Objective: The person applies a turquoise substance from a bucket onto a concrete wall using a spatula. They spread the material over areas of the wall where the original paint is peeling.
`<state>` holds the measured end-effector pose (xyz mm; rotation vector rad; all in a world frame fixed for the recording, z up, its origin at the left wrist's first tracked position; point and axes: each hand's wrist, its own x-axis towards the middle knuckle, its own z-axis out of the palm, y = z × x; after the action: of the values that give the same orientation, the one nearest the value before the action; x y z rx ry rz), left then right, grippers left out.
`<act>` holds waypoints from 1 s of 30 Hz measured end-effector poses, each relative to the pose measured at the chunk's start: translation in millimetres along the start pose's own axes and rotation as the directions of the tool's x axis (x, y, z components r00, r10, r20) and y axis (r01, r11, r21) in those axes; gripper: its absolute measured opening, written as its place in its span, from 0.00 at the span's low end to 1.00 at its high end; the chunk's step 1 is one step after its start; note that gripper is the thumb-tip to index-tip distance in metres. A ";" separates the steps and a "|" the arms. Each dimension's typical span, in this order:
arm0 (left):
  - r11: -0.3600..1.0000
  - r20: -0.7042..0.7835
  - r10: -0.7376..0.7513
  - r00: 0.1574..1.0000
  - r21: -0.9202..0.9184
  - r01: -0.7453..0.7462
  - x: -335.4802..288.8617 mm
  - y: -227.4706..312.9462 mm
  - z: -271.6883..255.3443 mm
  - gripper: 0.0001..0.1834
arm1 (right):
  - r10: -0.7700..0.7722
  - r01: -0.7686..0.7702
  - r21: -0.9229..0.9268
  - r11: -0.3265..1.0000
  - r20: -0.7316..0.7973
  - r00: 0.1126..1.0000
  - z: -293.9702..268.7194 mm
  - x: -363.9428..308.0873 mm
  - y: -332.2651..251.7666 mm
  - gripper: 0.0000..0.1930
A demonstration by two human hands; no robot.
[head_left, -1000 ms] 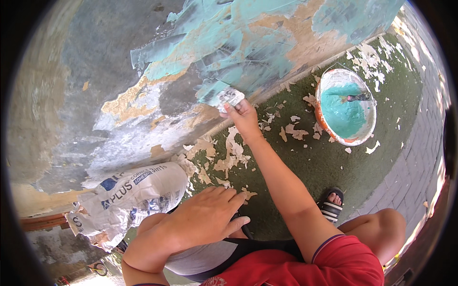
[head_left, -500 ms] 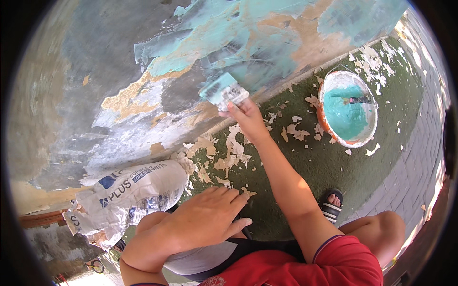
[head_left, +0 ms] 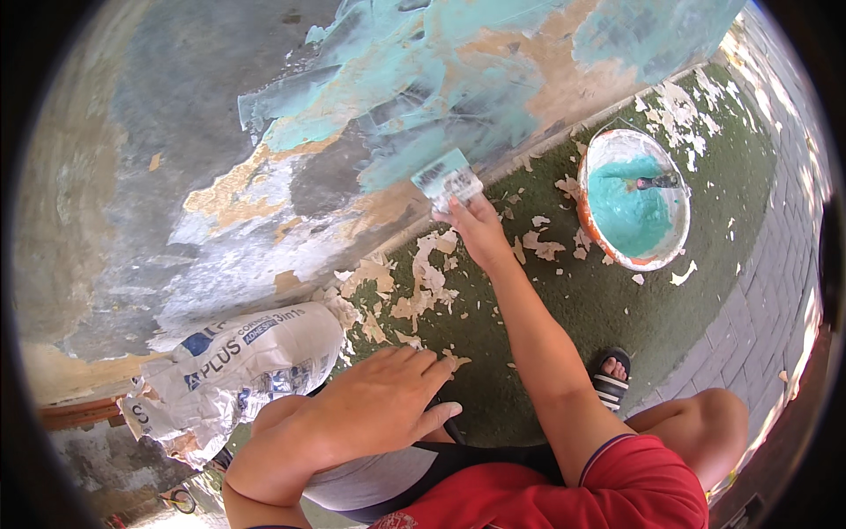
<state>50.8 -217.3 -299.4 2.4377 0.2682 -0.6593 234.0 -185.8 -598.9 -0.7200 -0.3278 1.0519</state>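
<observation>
Between the thumb and fingers of my right hand (head_left: 478,231) is a flat rectangular putty spreader (head_left: 448,178), smeared with turquoise and white paste. It is at the lower part of the wall (head_left: 352,167); whether its edge touches the surface I cannot tell. Wet turquoise paste (head_left: 476,79) covers the wall's upper middle in uneven strokes, beside bare grey, tan and whitish patches. My left hand (head_left: 388,392) rests over my knee with its fingers stretched out, holding nothing. To the right stands a bucket (head_left: 589,212) of turquoise paste (head_left: 627,216), with a dark-handled tool (head_left: 656,182) lying in it.
A crumpled white paper sack (head_left: 256,353) leans by the wall at left. Peeled paint flakes (head_left: 423,282) litter the green turf (head_left: 546,309) along the wall's base. Grey paving (head_left: 736,326) runs along the right. My sandalled foot (head_left: 612,375) is on the turf's near side.
My right hand has moved the spreader to the right and slightly down along the wall, toward the bucket. My left hand stays in place.
</observation>
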 end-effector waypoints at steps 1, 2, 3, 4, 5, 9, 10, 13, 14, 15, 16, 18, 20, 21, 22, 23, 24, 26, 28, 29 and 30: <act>1.000 0.003 -0.001 1.000 0.008 0.001 1.0 0.1 0.5 0.28 | -0.011 0.011 0.002 1.000 0.031 0.999 7.8 8.5 -6.1 0.19; 1.000 0.005 -0.002 1.000 0.015 0.002 2.1 -0.4 1.3 0.28 | -0.023 0.023 0.004 1.000 0.062 0.998 12.9 15.0 -10.5 0.19; 1.000 0.007 -0.001 1.000 0.027 0.001 2.8 -0.5 1.0 0.28 | -0.008 0.008 -0.004 1.000 0.046 0.999 12.5 20.8 -10.8 0.19; 0.999 0.003 0.003 1.000 0.036 -0.003 3.4 -1.1 2.1 0.27 | 0.006 -0.006 -0.012 1.000 0.028 1.000 11.8 25.7 -11.2 0.19; 0.999 -0.002 0.008 1.000 0.045 -0.008 3.8 -1.9 4.1 0.27 | 0.020 -0.020 -0.019 1.000 0.011 1.000 10.5 28.0 -11.7 0.18; 0.999 0.014 -0.010 1.000 0.041 0.009 3.4 0.8 2.3 0.27 | 0.116 -0.120 -0.025 0.992 -0.129 0.985 -25.0 18.1 18.6 0.18; 0.999 0.013 -0.010 1.000 0.040 0.009 3.4 1.0 1.6 0.27 | 0.126 -0.130 -0.019 0.991 -0.128 0.984 -30.2 9.4 21.8 0.19; 0.999 0.012 -0.009 1.000 0.035 0.008 3.3 2.5 -1.3 0.27 | 0.133 -0.129 0.035 0.991 -0.119 0.984 -33.0 -7.6 21.9 0.19; 0.999 0.013 -0.009 1.000 0.032 0.008 3.1 3.1 -2.3 0.27 | 0.108 -0.102 0.064 0.993 -0.104 0.989 -30.9 -9.4 21.1 0.19; 1.000 0.014 -0.010 1.000 0.028 0.010 2.7 3.4 -2.6 0.27 | 0.085 -0.077 0.093 0.993 -0.089 0.992 -25.3 -10.7 16.9 0.18; 1.000 0.011 -0.005 1.000 0.029 0.005 3.6 3.4 -2.2 0.27 | 0.053 -0.047 0.105 0.993 -0.052 0.997 -21.0 -7.5 12.3 0.18; 1.000 0.006 0.004 1.000 0.031 -0.004 5.4 3.1 -1.1 0.27 | -0.012 0.009 0.134 0.991 0.024 1.000 -12.2 9.6 2.4 0.18; 1.000 0.000 -0.004 1.000 0.024 0.004 4.5 1.9 0.5 0.27 | -0.005 0.001 0.125 0.992 0.028 1.000 -3.9 23.5 -7.8 0.14; 1.000 -0.004 -0.005 1.000 0.023 0.005 4.1 1.6 0.3 0.26 | -0.004 0.001 0.120 0.993 0.029 1.000 -3.6 27.4 -9.8 0.12; 1.000 -0.005 -0.002 1.000 0.025 0.002 3.7 1.2 0.2 0.27 | 0.034 -0.032 0.088 0.996 -0.019 0.999 -7.7 28.0 -5.6 0.13; 1.000 -0.006 0.000 1.000 0.026 0.000 3.4 0.7 0.1 0.27 | 0.071 -0.067 0.057 0.996 -0.068 0.995 -14.3 27.5 1.4 0.14; 1.000 -0.010 0.001 1.000 0.027 0.000 2.9 0.3 -0.2 0.27 | 0.107 -0.104 0.028 0.994 -0.115 0.988 -21.8 27.3 9.6 0.15; 1.000 -0.004 0.001 1.000 0.030 -0.001 2.2 -0.1 -1.4 0.27 | 0.142 -0.141 0.016 0.990 -0.179 0.974 -33.4 11.9 21.9 0.15; 1.000 -0.001 0.001 1.000 0.025 -0.001 2.0 -0.1 -1.9 0.27 | 0.176 -0.173 0.033 0.984 -0.209 0.962 -42.5 -5.2 30.9 0.18; 1.000 -0.001 0.001 1.000 0.018 -0.001 2.0 0.3 -2.1 0.27 | 0.146 -0.141 0.040 0.989 -0.194 0.970 -42.1 -9.1 36.1 0.18; 1.000 -0.002 -0.003 1.000 0.010 0.003 1.1 0.3 -2.0 0.27 | 0.120 -0.113 0.048 0.992 -0.175 0.977 -32.6 -12.3 36.6 0.18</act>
<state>52.6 -216.3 -298.4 2.4477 0.2695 -0.6607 222.1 -198.0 -646.5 -0.8006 -0.1126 1.0927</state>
